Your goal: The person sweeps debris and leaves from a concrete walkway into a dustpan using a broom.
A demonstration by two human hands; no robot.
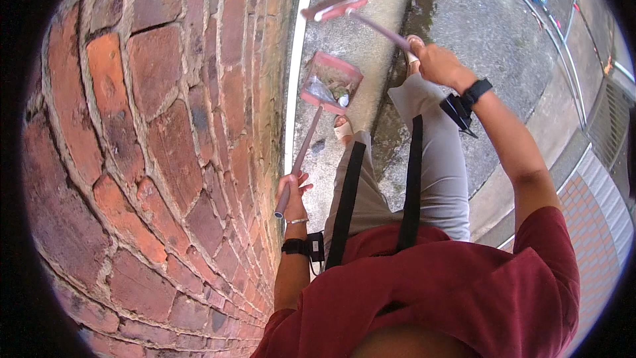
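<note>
My left hand [294,190] grips the upper end of a long-handled pink dustpan [358,73]. Its pan rests low by the wall and holds dry debris [338,90] and a piece of clear plastic [318,88]. My right hand [438,65] is closed around the handle of a pink broom [343,6]. The broom head lies beyond the dustpan, apart from it, with its bristles toward the wall side. The broom looks slightly blurred.
A brick wall [164,74] rises close on my left, with a white strip [294,84] along its foot. Under my feet is concrete pavement [487,35] with a dark, mossy channel [422,0]. Hoses or pipes [561,44] and a metal drain grate [610,119] lie to the right.
</note>
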